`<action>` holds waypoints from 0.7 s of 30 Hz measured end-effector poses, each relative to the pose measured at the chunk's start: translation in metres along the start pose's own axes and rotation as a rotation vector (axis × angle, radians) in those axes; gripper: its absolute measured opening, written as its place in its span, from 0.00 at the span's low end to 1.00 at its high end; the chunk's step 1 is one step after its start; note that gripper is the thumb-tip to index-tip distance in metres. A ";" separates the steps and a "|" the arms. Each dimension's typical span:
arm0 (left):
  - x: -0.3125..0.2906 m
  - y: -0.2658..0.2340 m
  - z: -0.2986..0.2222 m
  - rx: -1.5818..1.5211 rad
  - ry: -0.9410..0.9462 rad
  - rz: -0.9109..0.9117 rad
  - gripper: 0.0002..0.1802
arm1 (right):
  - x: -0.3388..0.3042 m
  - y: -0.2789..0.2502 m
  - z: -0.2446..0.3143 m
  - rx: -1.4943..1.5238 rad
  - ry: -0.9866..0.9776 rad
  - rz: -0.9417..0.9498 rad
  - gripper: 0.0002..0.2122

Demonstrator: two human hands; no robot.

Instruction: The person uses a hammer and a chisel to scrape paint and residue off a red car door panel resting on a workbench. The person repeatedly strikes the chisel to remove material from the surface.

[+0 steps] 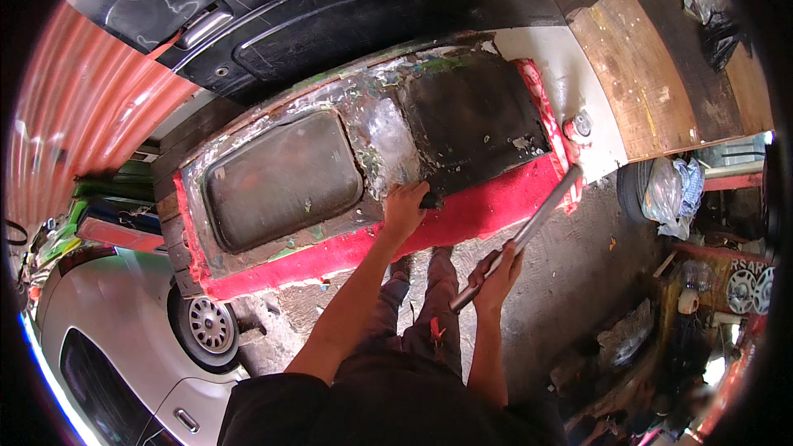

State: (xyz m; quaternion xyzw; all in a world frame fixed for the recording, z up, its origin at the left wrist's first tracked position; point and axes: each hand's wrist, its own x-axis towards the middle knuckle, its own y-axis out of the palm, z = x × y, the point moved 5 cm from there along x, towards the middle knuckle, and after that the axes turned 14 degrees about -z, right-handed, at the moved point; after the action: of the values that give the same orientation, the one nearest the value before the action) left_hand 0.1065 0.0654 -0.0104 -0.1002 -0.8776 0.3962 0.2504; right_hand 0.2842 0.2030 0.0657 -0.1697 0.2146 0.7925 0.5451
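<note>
At the near edge of the red-painted, scraped and rusted sheet-metal car panel [462, 219], the left hand [405, 208] is closed around a small dark tool [430, 198], probably a chisel or punch, though too little of it shows to be sure. The tool's tip rests on the panel just where the blackened right-hand recess [475, 116] meets the red border, so the hand seems to be steadying it against the metal. The right hand [496, 274] is wrapped around the lower end of a long grey metal bar [529, 231], which slants up and to the right until its far end lies by the panel's right corner, near a small round metal fitting [581, 123]. Held low on its length like that, the bar looks ready to swing or lever, well apart from the left hand.

The panel lies flat across a support, its two rounded rectangular recesses side by side; the left recess [281, 177] is dull grey, and bare silvery metal [384, 136] shows between them. Beyond it runs a black car body [347, 16] with a chrome door handle [202, 26]. Below, the concrete floor [562, 281] is dirty and littered. A silver car [107, 339] stands at the left, a corrugated red wall [91, 124] behind it, wooden boards [652, 74] at the upper right, and cluttered parts and plastic bags [673, 190] at the right.
</note>
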 end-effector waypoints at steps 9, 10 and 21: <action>0.006 -0.005 0.007 -0.103 -0.154 -0.121 0.20 | -0.046 0.013 -0.088 -0.446 0.200 0.241 0.11; 0.006 -0.005 0.004 -0.063 -0.115 -0.094 0.21 | -0.040 0.008 -0.086 -0.382 0.203 0.168 0.10; 0.002 0.001 -0.007 0.011 0.008 0.006 0.23 | -0.016 0.010 -0.050 -0.137 0.006 -0.076 0.14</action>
State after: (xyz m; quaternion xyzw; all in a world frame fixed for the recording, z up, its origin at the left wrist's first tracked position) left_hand 0.1088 0.0712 -0.0062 -0.1030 -0.8741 0.4015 0.2532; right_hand 0.2824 0.1611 0.0327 -0.2168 0.1548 0.7836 0.5613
